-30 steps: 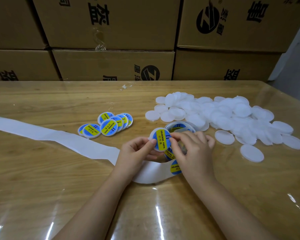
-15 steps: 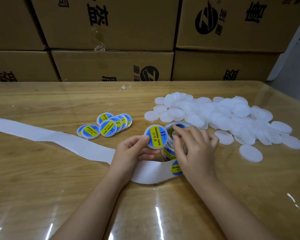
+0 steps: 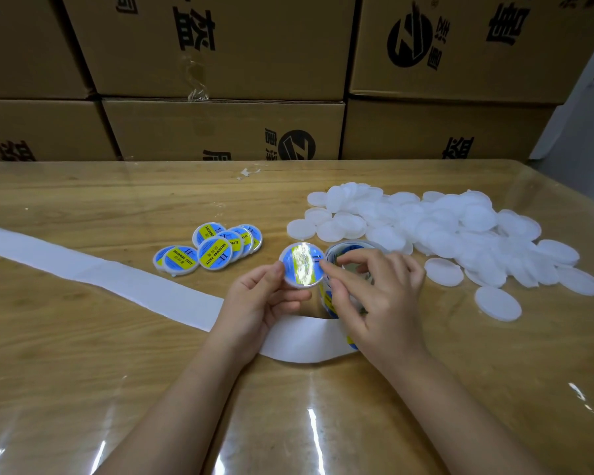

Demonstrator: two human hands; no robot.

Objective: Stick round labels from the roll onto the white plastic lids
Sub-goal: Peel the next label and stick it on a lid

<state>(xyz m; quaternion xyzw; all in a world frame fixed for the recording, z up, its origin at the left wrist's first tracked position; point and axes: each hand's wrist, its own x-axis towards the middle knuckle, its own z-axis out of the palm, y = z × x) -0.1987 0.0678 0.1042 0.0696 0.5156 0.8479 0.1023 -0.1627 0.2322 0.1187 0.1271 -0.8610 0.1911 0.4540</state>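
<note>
My left hand (image 3: 258, 303) grips a white lid with a blue and yellow round label (image 3: 302, 265) on it, holding it tilted just above the table. Glare hides the label's print. My right hand (image 3: 384, 296) lies over the label roll (image 3: 343, 250), thumb against the roll's side and fingers over its top rim. Its index fingertip touches the held lid's right edge. The roll's white backing strip (image 3: 117, 279) trails left across the table. Several labelled lids (image 3: 216, 250) lie in a small cluster to the left.
A large heap of blank white lids (image 3: 443, 228) covers the right half of the wooden table (image 3: 83, 371), with single lids (image 3: 498, 303) strewn at its near edge. Stacked cardboard boxes (image 3: 220, 132) wall off the far side.
My left hand has shifted the labelled lid slightly left, away from the roll, and tilted it into glare. My right index finger now reaches the lid's edge; the hand stays on the roll.
</note>
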